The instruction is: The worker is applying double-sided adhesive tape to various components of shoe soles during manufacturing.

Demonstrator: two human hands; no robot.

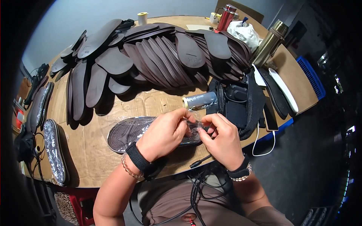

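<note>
Dark brown insole (130, 132), flat on table (90, 158), lengthwise left-right, inside clear plastic wrap (113, 126); right end hidden under both hands.

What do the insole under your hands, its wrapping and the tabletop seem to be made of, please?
The insole looks like dark brown moulded foam or rubber, matt, with ridges pressed into it. The wrapping looks like thin clear plastic film, glossy and wrinkled; both hands pinch it at one end. The tabletop looks like bare plywood or pressed board, tan and dull.

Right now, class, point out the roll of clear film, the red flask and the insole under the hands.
Roll of clear film (200, 101), head view, middle of the roll.
Red flask (226, 18), head view, red body.
Insole (128, 132), head view, its ribbed exposed left half.
</note>
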